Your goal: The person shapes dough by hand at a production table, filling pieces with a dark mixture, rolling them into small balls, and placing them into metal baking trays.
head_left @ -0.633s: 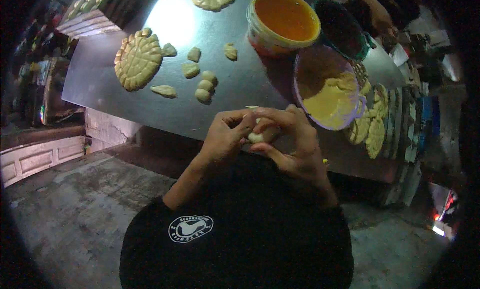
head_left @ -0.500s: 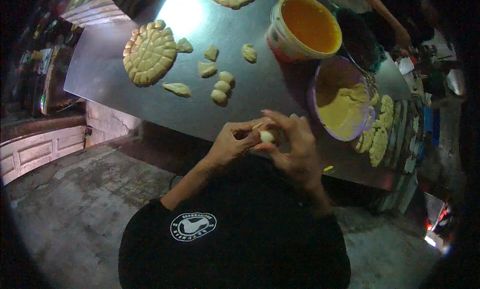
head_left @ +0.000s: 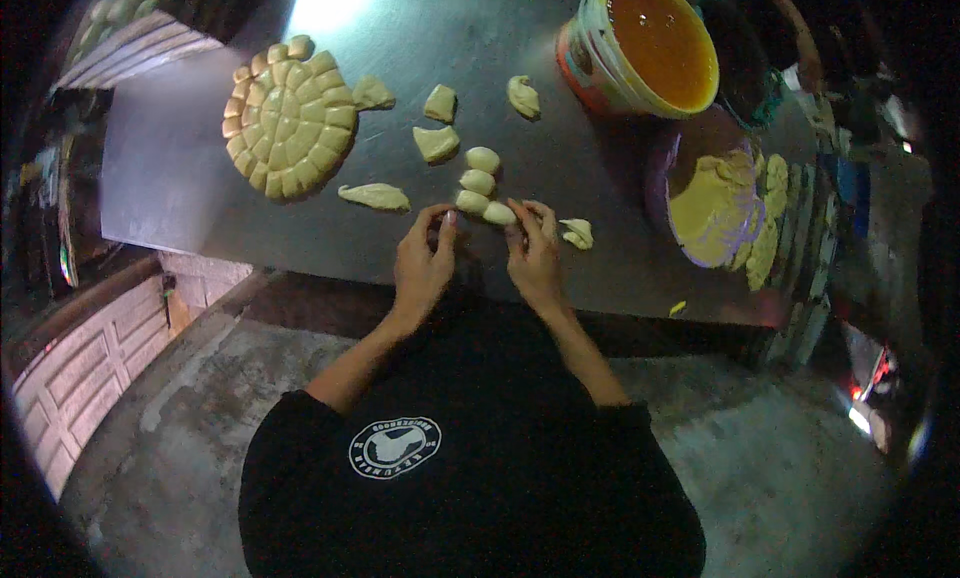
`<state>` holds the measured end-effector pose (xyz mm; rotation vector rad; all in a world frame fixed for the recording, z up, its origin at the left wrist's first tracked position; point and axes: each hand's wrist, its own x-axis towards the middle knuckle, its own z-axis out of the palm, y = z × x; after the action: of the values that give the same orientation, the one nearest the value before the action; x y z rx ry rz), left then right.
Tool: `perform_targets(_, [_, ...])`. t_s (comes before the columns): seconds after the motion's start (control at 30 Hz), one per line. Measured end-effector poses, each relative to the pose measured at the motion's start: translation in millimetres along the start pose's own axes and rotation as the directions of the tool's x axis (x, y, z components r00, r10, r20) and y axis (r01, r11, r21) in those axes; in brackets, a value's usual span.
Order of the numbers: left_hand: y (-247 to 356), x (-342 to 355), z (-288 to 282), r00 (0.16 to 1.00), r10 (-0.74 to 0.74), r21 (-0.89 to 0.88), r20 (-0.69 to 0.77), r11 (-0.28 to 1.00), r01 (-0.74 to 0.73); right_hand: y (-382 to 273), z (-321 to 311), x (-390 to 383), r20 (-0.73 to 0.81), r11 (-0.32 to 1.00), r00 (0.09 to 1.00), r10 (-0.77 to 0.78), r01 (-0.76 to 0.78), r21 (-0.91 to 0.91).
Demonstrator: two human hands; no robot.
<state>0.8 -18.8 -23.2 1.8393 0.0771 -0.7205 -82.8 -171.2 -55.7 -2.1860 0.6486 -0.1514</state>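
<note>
Both hands are down at the near edge of the grey metal worktop [head_left: 180, 168]; the right hand [head_left: 533, 260] has its fingers curled onto the nearest small oval ball of pale yellow dough [head_left: 497, 214], pinching it where it lies on the surface; the left hand [head_left: 423, 263] sits just beside, fingers bent in towards the thumb, tips touching the metal, and I cannot tell whether it grips anything; two more pale dough balls [head_left: 480, 171] line up just beyond; a round scored disc of yellow dough [head_left: 290, 118] lies to the left; an orange-filled plastic bucket [head_left: 640, 48] stands far right; a purple bowl of yellow paste [head_left: 712, 198] sits near it.
</note>
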Motion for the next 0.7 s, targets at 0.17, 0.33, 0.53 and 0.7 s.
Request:
perform_targets(0.17, [-47, 8, -7, 0.809, 0.453, 0.350, 0.374, 0.739, -0.575, 40, -34, -54, 0.081, 0.941, 0.995, -0.059, 0.082, -0.327])
perform_targets(0.33, [-60, 27, 24, 0.331, 0.558, 0.244, 0.761, 0.227, -0.943, 64, -69, -24, -0.062, 0.796, 0.937, -0.342, 0.254, -0.550])
perform_targets(0.53, [25, 3, 75, 0.640, 0.498, 0.345, 0.585, 0.562, -0.752, 108, -97, 21, -0.188, 0.999, 0.982, -0.026, 0.034, 0.040])
perform_targets(0.7, [66, -30, 133, 0.814, 0.552, -0.142, 0.183, 0.834, -0.534, 47, -157, -2, -0.137, 0.558, 0.982, 0.133, 0.040, 0.829])
